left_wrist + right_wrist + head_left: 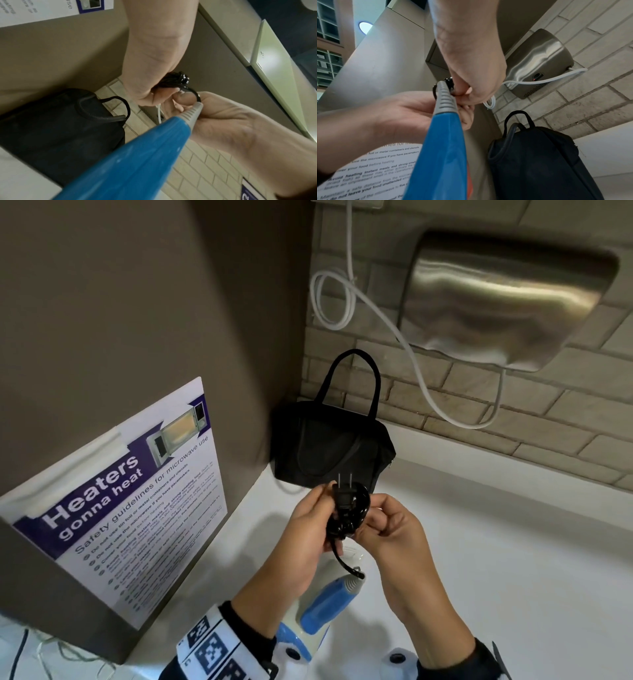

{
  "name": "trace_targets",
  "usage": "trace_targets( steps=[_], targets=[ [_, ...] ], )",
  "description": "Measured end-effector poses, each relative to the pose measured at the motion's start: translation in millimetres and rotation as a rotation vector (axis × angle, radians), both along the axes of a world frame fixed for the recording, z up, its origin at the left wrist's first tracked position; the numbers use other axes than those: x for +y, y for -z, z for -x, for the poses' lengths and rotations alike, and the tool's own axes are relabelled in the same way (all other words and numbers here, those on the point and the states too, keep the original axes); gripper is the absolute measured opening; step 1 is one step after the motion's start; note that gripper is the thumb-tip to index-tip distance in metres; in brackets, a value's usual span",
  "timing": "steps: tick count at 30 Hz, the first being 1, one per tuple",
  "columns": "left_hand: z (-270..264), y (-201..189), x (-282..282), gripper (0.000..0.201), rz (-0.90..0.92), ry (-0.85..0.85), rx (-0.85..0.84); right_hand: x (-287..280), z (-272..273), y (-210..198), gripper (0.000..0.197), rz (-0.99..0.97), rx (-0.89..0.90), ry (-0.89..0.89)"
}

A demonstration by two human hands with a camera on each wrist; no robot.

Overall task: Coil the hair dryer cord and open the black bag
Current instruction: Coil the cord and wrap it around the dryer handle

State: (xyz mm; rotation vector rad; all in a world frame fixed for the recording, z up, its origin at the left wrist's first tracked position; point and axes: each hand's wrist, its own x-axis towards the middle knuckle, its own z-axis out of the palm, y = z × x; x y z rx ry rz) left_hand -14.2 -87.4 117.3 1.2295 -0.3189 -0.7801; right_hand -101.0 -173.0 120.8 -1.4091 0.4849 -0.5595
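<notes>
You are holding the coiled cord (347, 508) bunched between both hands above the table (496, 542), the left hand (308, 537) curling its fingers (334, 547) round the bundle, the right hand (394, 529) pinching its other side. The plug (344, 491) is standing up top; the hair dryer (325, 601) seems to be hanging below. Keep the loops squeezed tight while tucking the end. The black bag (329, 446) is sitting zipped just behind.

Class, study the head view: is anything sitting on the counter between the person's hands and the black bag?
Nothing visible. Both the left hand and right hand hold the coiled cord; only bare counter lies before the black bag.
</notes>
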Motion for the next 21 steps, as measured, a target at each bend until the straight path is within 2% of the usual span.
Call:
trace_targets(
  steps=[3, 6, 8, 11, 14, 18, 21],
  targets=[
    [-2, 0, -1, 0.016, -0.121, -0.107, -0.281, 1, 2, 0, 0.05, 0.019, 0.031, 0.036],
    [-8, -2, -1, 0.007, -0.139, -0.219, -0.543, 3, 8, -8, 0.051, 0.009, 0.002, -0.082],
    [-13, -3, -1, 0.005, -0.148, -0.249, -0.645, 3, 10, -12, 0.047, -0.015, -0.024, -0.183],
    [-14, -4, 1, 0.007, -0.126, -0.177, -0.647, 1, 8, -17, 0.028, 0.013, -0.047, -0.139],
    [-10, -10, 4, 0.011, -0.075, -0.065, -0.525, -1, 3, -17, 0.015, 0.133, -0.039, -0.02],
    [-11, -10, 9, 0.016, -0.093, -0.015, -0.496, -6, 0, -9, 0.03, 0.264, -0.043, 0.121],
    [-11, -9, 13, 0.018, -0.11, -0.011, -0.48, -2, -1, -5, 0.029, 0.317, -0.061, 0.173]
  ],
)
